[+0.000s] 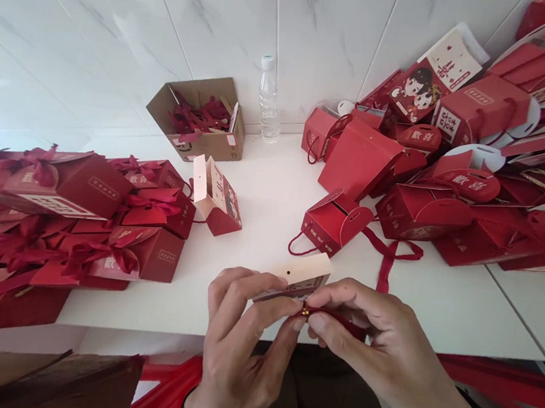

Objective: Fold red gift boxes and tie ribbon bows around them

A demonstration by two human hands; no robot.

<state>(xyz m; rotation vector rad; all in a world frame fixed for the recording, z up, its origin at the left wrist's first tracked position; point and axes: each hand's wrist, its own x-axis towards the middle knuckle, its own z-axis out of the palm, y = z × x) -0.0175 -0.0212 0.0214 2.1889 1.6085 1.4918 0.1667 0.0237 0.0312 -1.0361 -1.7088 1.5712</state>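
At the table's front edge both hands meet over a small red piece with gold beads [306, 311]. My left hand [251, 338] pinches it between thumb and index finger, its other fingers bent over a cream-and-red box [306, 276]. From the right, my right hand [369, 344] pinches the same piece with thumb and index finger; dark red material shows under its fingers. Just beyond stands an open red box [333, 222] with a cord handle, and a red ribbon [386, 268] lies beside it. The fingers partly hide the cream-and-red box.
Red boxes with bows [141, 252] are stacked at the left. A small open box [219, 201] stands near a cardboard box of ribbons [236, 151] and a clear bottle [269, 109]. Many red boxes [487, 103] are heaped at the right. A tiled wall [329, 35] rises behind.
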